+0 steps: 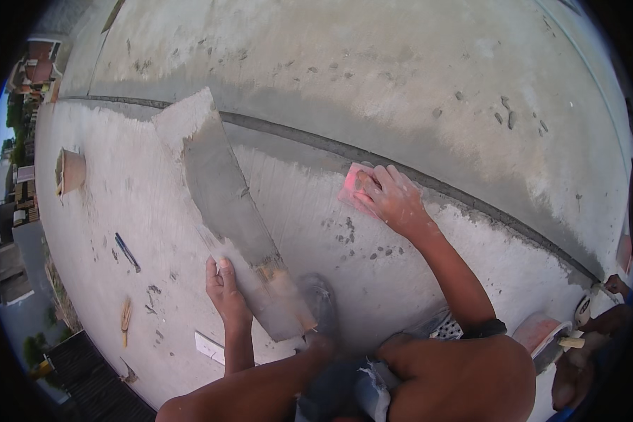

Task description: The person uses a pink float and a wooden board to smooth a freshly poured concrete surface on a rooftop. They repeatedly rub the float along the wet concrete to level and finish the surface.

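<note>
My right hand [395, 200] is closed around a flat pink pad [352, 186] and presses it on the pale cement surface, just below a dark groove. Whether the pad has a handle under my fingers, I cannot make out. My left hand [226, 290] is beside the near left edge of a long board [221, 183] smeared with grey mortar. Its fingertips point away from me and stand apart, with nothing visible between them. The board lies slanting from near my foot to the groove.
The dark groove [344, 149] crosses the slab from left to right. A bucket [72, 171], a dark thin tool [127, 253] and a brush [126, 322] lie on the left. Another bucket [538, 335] stands at lower right beside another person [577, 373]. Mortar crumbs dot the surface.
</note>
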A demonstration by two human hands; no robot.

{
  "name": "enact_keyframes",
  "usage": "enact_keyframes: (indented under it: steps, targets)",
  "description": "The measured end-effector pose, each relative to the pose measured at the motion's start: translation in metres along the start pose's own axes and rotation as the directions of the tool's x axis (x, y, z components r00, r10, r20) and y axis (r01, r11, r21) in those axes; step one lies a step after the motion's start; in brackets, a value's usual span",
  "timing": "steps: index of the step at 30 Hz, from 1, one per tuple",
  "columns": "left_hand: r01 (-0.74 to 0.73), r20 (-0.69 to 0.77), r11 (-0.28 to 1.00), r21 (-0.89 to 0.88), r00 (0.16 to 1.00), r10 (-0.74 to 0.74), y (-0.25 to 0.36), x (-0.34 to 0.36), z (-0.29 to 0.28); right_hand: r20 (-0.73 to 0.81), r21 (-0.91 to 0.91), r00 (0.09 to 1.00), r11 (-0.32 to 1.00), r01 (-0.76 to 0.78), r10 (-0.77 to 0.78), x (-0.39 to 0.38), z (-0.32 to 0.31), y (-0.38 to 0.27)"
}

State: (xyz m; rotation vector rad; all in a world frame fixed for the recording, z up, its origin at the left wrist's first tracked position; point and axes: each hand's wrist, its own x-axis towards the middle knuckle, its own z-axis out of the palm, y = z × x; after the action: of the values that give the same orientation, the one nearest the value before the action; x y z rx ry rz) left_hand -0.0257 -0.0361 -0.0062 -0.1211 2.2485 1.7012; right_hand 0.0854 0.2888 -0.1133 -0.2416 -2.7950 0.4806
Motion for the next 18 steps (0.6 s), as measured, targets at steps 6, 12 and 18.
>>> enact_keyframes:
  steps: [6,12,18]
  targets:
    - [0.017,-0.031,1.0,0.014,0.999,-0.016,0.001,-0.004,0.001,0.265,0.161,0.962,0.981,-0.108,0.063,0.001,-0.033,-0.013]
    - [0.033,0.041,0.999,-0.002,0.999,-0.032,0.004,-0.009,0.007,0.229,0.065,0.973,0.996,-0.054,0.038,-0.011,-0.022,0.007]
    - [0.017,0.045,0.999,0.028,0.999,-0.018,0.003,-0.013,0.007,0.165,0.114,0.986,0.993,-0.042,0.023,-0.018,-0.037,0.009]
